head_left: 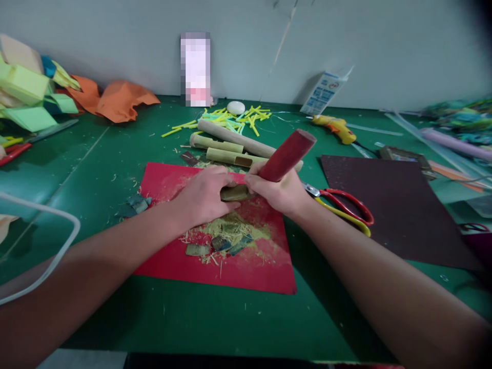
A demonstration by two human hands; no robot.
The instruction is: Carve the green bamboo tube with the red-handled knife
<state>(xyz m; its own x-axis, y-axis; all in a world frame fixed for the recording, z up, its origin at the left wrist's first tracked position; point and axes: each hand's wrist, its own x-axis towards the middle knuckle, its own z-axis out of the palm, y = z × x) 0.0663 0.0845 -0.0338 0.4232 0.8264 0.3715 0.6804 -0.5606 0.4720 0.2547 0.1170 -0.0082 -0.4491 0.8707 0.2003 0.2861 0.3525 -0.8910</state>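
Observation:
My left hand (203, 197) is closed around a short piece of bamboo (234, 193) held over a red mat (246, 271). My right hand (279, 192) grips a thick red handle (288, 155) that sticks up and to the right; its working end at the bamboo is hidden between my hands. Bamboo shavings and small cut pieces (226, 238) lie on the mat just below my hands.
Bamboo tubes (225, 148) and a wooden rod (234, 136) lie behind the mat, with yellow strips (234, 119). Red-handled scissors (342, 205), a dark sheet (395, 210) and a yellow glue gun (334, 127) are to the right. Coloured paper (34, 92) is piled far left.

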